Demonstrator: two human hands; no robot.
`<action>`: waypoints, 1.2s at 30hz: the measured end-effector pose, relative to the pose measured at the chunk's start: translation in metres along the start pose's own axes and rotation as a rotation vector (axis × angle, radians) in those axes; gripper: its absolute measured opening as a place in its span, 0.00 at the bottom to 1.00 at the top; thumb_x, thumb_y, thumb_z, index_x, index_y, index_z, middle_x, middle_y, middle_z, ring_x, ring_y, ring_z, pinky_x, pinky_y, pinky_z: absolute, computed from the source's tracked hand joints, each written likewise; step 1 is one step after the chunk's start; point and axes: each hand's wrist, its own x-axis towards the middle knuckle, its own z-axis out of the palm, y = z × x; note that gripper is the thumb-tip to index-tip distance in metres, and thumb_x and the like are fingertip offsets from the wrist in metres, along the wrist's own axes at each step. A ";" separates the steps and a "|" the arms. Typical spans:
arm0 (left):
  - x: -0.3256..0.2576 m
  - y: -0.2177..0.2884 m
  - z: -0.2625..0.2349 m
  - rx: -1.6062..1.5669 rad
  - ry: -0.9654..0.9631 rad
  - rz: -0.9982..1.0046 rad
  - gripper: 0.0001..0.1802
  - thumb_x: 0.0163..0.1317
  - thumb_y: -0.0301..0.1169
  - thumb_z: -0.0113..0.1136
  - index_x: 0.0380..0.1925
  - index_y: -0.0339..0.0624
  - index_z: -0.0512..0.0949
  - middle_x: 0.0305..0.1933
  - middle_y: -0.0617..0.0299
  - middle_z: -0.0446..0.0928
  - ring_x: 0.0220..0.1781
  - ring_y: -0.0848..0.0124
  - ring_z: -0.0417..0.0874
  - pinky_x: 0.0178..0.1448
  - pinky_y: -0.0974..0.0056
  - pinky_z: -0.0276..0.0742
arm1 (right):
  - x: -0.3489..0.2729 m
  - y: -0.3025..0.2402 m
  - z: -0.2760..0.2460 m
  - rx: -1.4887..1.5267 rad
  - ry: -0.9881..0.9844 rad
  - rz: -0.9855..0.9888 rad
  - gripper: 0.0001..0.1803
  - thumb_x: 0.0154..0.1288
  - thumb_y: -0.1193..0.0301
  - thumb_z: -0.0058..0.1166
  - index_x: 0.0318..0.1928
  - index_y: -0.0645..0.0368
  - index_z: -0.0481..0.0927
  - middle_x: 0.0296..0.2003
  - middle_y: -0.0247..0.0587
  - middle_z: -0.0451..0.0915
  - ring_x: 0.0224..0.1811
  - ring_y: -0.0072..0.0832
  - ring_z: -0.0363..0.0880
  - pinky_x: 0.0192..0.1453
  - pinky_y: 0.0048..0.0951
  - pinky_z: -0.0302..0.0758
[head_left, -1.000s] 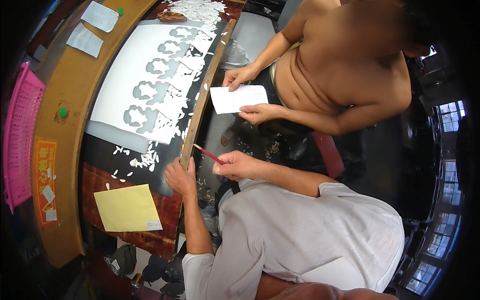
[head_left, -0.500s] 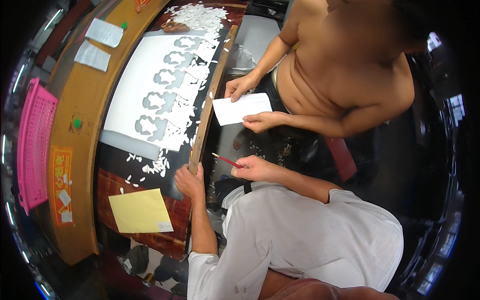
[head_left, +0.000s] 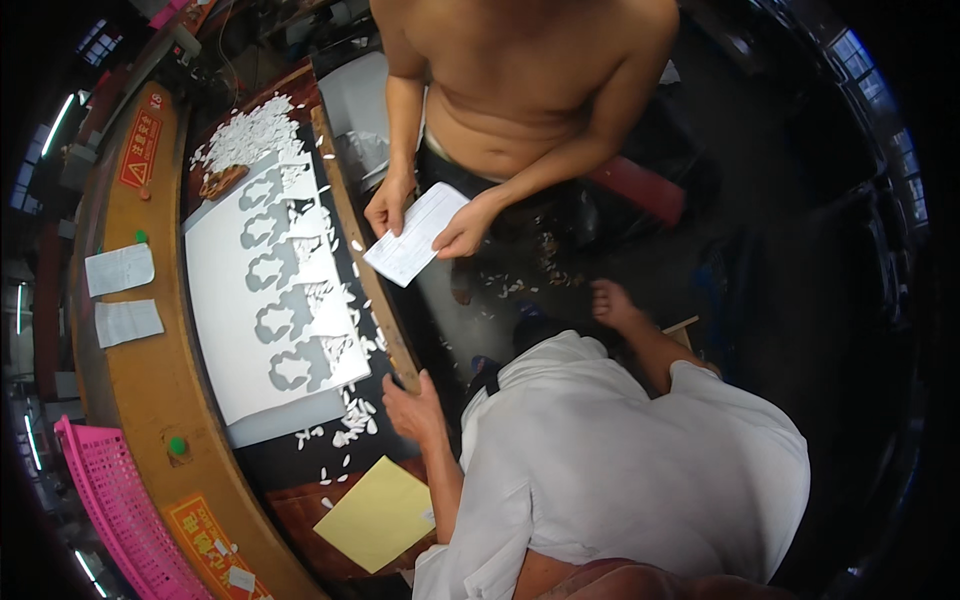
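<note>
Left hand (head_left: 415, 408), fingers curled, grips the long wooden edge strip (head_left: 365, 250) of the workbench, beside the large white cut-out sheet (head_left: 262, 300) and scattered white paper scraps (head_left: 350, 420). Right hand (head_left: 612, 302) lies partly hidden; grip indeterminate. Another person holds a white paper slip (head_left: 415, 233).

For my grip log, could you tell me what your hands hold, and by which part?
The left hand clasps the wooden strip at its near end; the right hand cannot be told.
</note>
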 end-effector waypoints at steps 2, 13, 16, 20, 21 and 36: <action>0.003 -0.002 -0.002 -0.023 -0.002 0.045 0.40 0.63 0.53 0.75 0.69 0.44 0.75 0.52 0.43 0.83 0.56 0.41 0.86 0.57 0.40 0.81 | 0.006 0.011 -0.052 -0.010 0.154 -0.144 0.18 0.77 0.62 0.59 0.28 0.36 0.68 0.17 0.16 0.54 0.13 0.14 0.48 0.14 0.22 0.46; 0.004 -0.008 -0.004 -0.101 -0.025 0.055 0.37 0.62 0.50 0.75 0.67 0.45 0.77 0.49 0.47 0.82 0.53 0.43 0.86 0.54 0.40 0.81 | -0.004 0.110 -0.135 -1.100 0.243 -0.238 0.15 0.76 0.56 0.60 0.44 0.55 0.84 0.37 0.46 0.83 0.37 0.42 0.81 0.45 0.46 0.77; 0.003 -0.010 -0.003 -0.093 -0.018 0.069 0.37 0.62 0.49 0.76 0.67 0.46 0.77 0.49 0.48 0.81 0.54 0.44 0.85 0.54 0.40 0.81 | -0.001 0.108 -0.121 -0.771 0.262 -0.274 0.14 0.72 0.61 0.67 0.32 0.51 0.78 0.24 0.37 0.75 0.20 0.36 0.72 0.23 0.46 0.70; 0.003 -0.012 0.000 -0.098 -0.048 0.056 0.38 0.62 0.49 0.76 0.68 0.48 0.76 0.51 0.49 0.81 0.55 0.45 0.84 0.54 0.41 0.81 | -0.006 0.094 -0.099 -0.833 0.155 -0.317 0.16 0.73 0.63 0.66 0.29 0.45 0.74 0.18 0.29 0.68 0.13 0.25 0.62 0.17 0.36 0.58; 0.003 -0.013 0.000 -0.107 -0.058 0.053 0.39 0.62 0.49 0.77 0.69 0.48 0.75 0.51 0.49 0.81 0.55 0.45 0.85 0.55 0.40 0.81 | -0.007 0.093 -0.096 -0.851 0.157 -0.317 0.16 0.73 0.63 0.66 0.29 0.46 0.73 0.19 0.27 0.68 0.14 0.24 0.62 0.17 0.36 0.57; 0.009 0.006 -0.037 -0.249 0.023 0.243 0.30 0.68 0.41 0.73 0.65 0.39 0.79 0.47 0.47 0.83 0.49 0.47 0.86 0.53 0.45 0.82 | -0.001 0.100 -0.106 -0.850 0.243 -0.215 0.20 0.71 0.61 0.68 0.53 0.63 0.85 0.45 0.46 0.86 0.44 0.35 0.84 0.49 0.41 0.82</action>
